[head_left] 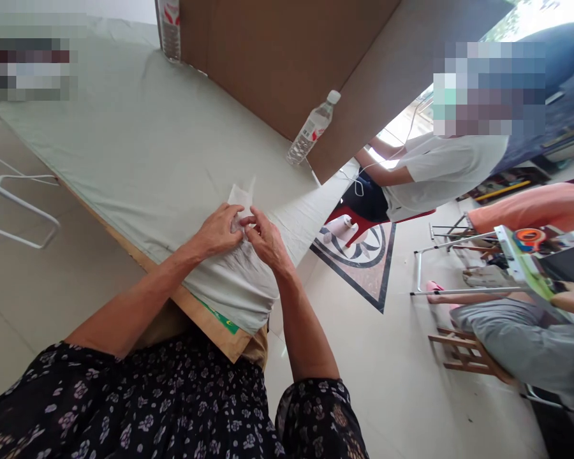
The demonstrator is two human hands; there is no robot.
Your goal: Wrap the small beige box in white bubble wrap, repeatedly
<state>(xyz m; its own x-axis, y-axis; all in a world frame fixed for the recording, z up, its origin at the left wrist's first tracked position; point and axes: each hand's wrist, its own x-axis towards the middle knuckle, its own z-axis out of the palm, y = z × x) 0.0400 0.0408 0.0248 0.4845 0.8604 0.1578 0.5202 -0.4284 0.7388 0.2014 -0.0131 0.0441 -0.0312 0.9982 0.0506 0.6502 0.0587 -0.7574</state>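
Observation:
Over the near corner of a cloth-covered table (110,140), both hands meet at a small, thin, whitish piece (240,197), like a little plastic bag or folded paper; its exact kind is unclear. My left hand (220,231) pinches its left lower side between thumb and fingers. On the other side, my right hand (265,239) has its thumb and fingers bent together at the lower right edge of the piece. Two pointed ends stick up beyond the fingertips. Part of the piece is hidden by the fingers.
Beyond the hands, a water bottle (313,131) stands by a large brown cardboard panel (277,57); another bottle (171,32) is farther left. A person in a white shirt (454,172) sits behind the panel. Another seated person (502,338) is at right. A white metal frame (22,210) stands left.

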